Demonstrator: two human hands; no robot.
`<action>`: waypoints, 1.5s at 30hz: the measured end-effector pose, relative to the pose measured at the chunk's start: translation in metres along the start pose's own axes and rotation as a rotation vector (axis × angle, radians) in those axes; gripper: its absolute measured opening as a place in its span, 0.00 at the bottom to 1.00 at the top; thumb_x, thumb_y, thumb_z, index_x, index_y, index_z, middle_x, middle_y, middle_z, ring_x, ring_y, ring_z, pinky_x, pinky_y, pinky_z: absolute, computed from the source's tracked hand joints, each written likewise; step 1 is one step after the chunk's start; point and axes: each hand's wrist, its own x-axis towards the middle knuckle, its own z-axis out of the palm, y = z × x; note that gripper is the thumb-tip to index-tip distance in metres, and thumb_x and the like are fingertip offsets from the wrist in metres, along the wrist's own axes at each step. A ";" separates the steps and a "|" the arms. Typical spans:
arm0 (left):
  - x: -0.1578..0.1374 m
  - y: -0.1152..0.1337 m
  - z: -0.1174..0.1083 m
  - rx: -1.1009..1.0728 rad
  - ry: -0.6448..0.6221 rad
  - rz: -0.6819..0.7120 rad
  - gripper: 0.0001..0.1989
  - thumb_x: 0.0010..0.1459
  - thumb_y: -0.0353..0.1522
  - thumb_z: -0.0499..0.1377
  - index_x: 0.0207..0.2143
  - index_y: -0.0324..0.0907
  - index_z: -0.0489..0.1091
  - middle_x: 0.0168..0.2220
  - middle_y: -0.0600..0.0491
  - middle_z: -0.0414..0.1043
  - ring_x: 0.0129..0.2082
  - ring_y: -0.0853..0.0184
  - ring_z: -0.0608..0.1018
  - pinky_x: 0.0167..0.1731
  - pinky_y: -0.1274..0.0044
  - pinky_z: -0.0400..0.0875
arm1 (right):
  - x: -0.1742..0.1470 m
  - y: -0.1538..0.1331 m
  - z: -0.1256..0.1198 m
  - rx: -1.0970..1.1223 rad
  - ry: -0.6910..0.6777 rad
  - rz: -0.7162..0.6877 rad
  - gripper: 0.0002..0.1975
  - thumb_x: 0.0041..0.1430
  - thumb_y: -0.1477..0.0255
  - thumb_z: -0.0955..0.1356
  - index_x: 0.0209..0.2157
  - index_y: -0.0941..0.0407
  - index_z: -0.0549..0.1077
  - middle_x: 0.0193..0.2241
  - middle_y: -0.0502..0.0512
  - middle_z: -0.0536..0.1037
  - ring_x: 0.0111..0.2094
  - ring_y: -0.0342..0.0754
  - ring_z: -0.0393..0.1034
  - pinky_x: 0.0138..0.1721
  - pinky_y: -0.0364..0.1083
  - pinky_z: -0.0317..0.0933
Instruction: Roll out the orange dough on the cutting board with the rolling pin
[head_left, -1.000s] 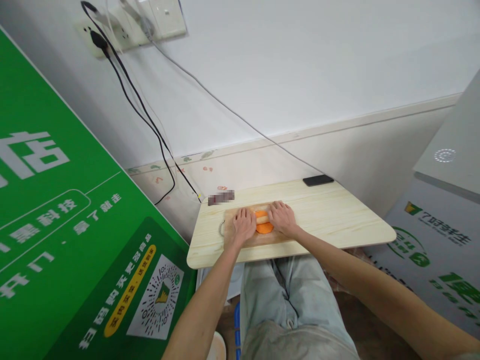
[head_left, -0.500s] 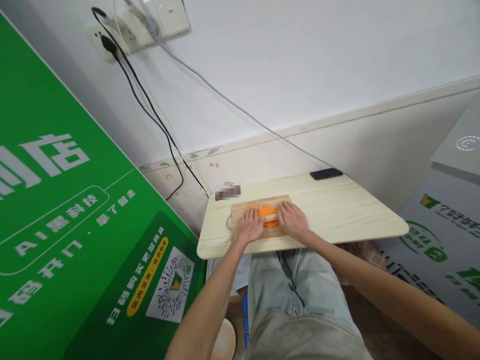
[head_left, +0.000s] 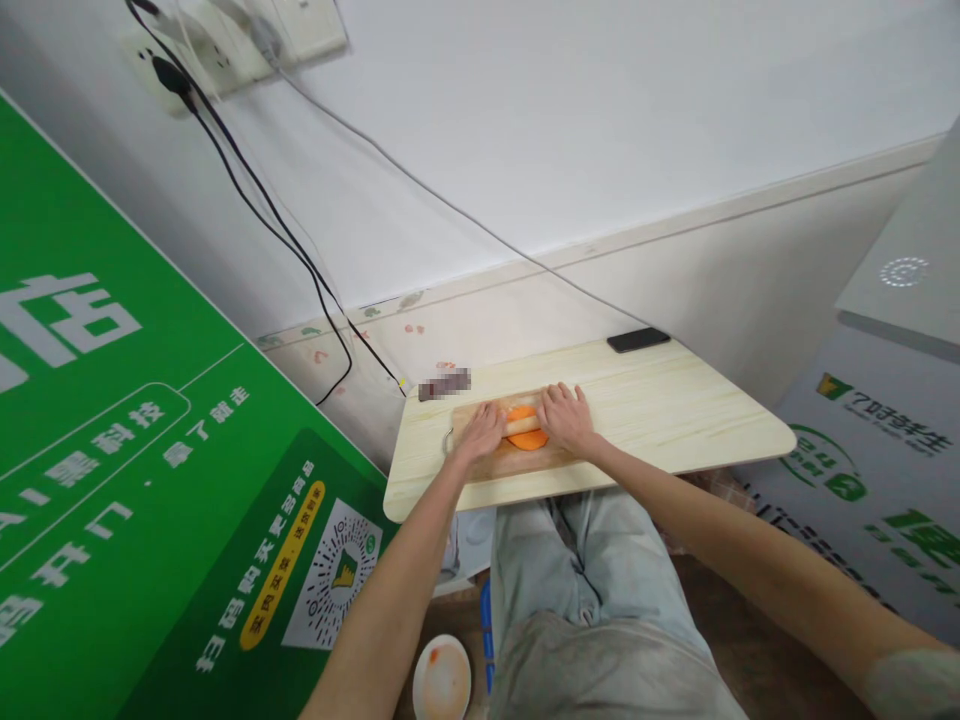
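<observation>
A short wooden rolling pin [head_left: 520, 427] lies across a flat piece of orange dough [head_left: 529, 441]. The dough rests on a wooden cutting board [head_left: 517, 463], and a wider part of it shows on my side of the pin. My left hand [head_left: 482, 430] grips the pin's left end with the fingers bent over it. Over the right end, my right hand [head_left: 568, 419] is closed in the same way. Both palms hide the tips of the pin. At the board's left edge a metal ring handle [head_left: 448, 441] sticks out.
A light wood-topped table [head_left: 675, 420] carries the board, a black phone [head_left: 638, 340] and a blurred-out item [head_left: 445, 384]. Cables hang along the wall behind. A green sign panel [head_left: 150, 470] stands close on the left. Below sits a white bowl [head_left: 442, 680] with orange smears.
Both hands have pushed the rolling pin away from me across the dough, so more orange shows on the near side. The camera view has shifted a little.
</observation>
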 end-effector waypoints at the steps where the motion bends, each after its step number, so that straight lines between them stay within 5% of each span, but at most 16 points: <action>1: 0.003 0.000 0.000 -0.001 0.005 -0.004 0.32 0.76 0.42 0.33 0.74 0.37 0.53 0.75 0.42 0.55 0.77 0.59 0.54 0.73 0.64 0.52 | 0.005 0.001 0.002 -0.009 -0.008 0.010 0.28 0.74 0.68 0.53 0.66 0.63 0.68 0.64 0.71 0.72 0.67 0.63 0.57 0.70 0.63 0.39; 7: 0.019 0.000 -0.001 0.109 0.011 0.021 0.29 0.75 0.37 0.41 0.72 0.37 0.56 0.76 0.40 0.52 0.78 0.51 0.48 0.73 0.56 0.49 | 0.030 0.005 0.009 -0.039 -0.107 0.048 0.30 0.73 0.65 0.54 0.69 0.61 0.65 0.68 0.69 0.68 0.70 0.64 0.53 0.69 0.63 0.41; 13: 0.037 -0.009 -0.010 0.113 0.003 0.071 0.28 0.73 0.36 0.45 0.72 0.42 0.57 0.73 0.44 0.59 0.76 0.55 0.54 0.72 0.61 0.53 | 0.046 0.006 0.006 -0.037 -0.180 0.054 0.28 0.72 0.63 0.57 0.67 0.59 0.67 0.66 0.69 0.69 0.68 0.65 0.55 0.67 0.64 0.44; 23: 0.050 -0.012 -0.009 -0.036 0.095 -0.156 0.28 0.68 0.29 0.45 0.68 0.37 0.64 0.66 0.41 0.69 0.66 0.58 0.69 0.67 0.68 0.60 | 0.059 0.006 0.001 -0.038 -0.257 0.089 0.26 0.71 0.62 0.59 0.63 0.58 0.71 0.61 0.70 0.73 0.63 0.65 0.61 0.63 0.63 0.51; 34: 0.026 0.008 -0.014 0.002 0.068 -0.225 0.31 0.68 0.36 0.51 0.71 0.38 0.59 0.70 0.37 0.63 0.75 0.50 0.56 0.71 0.59 0.53 | 0.036 0.000 -0.001 -0.065 -0.141 0.035 0.23 0.73 0.65 0.56 0.57 0.59 0.75 0.57 0.69 0.76 0.59 0.63 0.65 0.60 0.59 0.53; 45: -0.004 0.018 -0.007 -0.041 0.199 -0.175 0.31 0.72 0.34 0.44 0.74 0.36 0.54 0.72 0.41 0.61 0.76 0.52 0.56 0.72 0.58 0.55 | 0.003 -0.006 -0.001 -0.103 0.036 -0.039 0.21 0.74 0.69 0.56 0.53 0.62 0.75 0.53 0.69 0.78 0.56 0.61 0.65 0.57 0.55 0.53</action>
